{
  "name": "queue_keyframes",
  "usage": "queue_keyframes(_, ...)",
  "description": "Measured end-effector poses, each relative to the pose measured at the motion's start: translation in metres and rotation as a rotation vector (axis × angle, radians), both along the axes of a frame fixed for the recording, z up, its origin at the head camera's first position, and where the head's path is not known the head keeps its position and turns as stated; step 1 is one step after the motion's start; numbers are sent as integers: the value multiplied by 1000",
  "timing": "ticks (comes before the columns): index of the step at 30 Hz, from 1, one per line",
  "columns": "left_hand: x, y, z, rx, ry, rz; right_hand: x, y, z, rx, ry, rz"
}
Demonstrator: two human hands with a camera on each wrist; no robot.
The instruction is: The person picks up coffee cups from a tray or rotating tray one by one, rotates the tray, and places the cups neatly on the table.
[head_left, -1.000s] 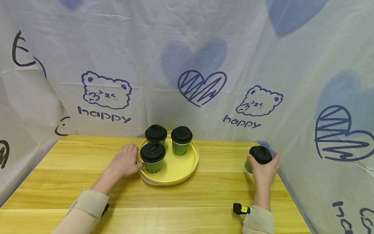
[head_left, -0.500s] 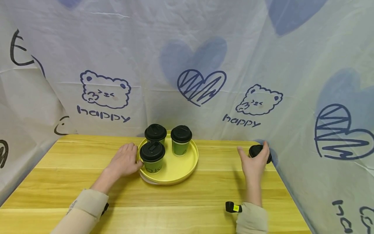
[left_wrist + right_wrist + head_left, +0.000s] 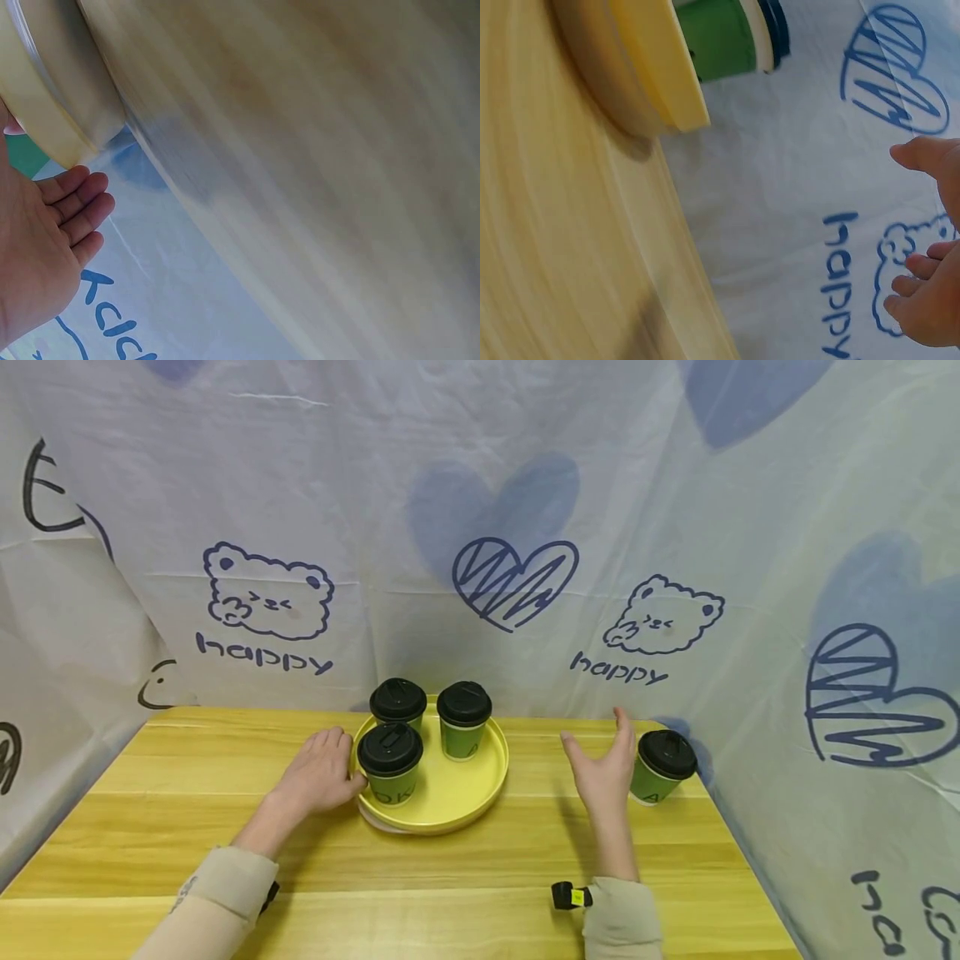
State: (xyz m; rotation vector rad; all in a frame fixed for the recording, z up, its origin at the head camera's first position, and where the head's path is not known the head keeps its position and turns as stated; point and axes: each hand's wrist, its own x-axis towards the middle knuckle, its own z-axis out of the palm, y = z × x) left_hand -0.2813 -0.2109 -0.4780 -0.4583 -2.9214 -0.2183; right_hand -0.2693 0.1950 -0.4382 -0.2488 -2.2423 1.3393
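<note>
Three green paper cups with black lids, among them the front cup (image 3: pixel 390 764), stand on a round yellow tray (image 3: pixel 480 793). My left hand (image 3: pixel 321 772) lies at the tray's left rim, its fingers loosely bent beside the edge in the left wrist view. My right hand (image 3: pixel 606 777) hovers over the table with thumb and fingers spread apart, nothing between them. Just right of it, another green cup with a black lid (image 3: pixel 663 768) stands upright on the table near the right back corner. In the right wrist view, the right hand (image 3: pixel 930 300) shows at the right edge.
The wooden table (image 3: pixel 450 893) ends at a white cloth backdrop (image 3: pixel 390 527) printed with hearts and bears. A second cloth side closes in along the right edge. A pale base (image 3: pixel 382 820) shows under the tray's front left.
My right hand has let go of the right cup and moved left, away from it, with fingers spread. That cup now stands alone. The left hand has stayed at the tray.
</note>
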Motion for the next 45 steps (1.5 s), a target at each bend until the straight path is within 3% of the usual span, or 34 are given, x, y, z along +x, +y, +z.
queue_keyframes(14, -1, 0, 0, -8, 2, 0, -2, -41, -10, 51, -33, 188)
queue_keyframes(37, -2, -1, -3, 3, -4, 1, -3, -69, -43, 229, -307, 384)
queue_keyframes(45, -1, -1, -3, 11, -20, 5, -4, -72, -46, 161, -327, 423)
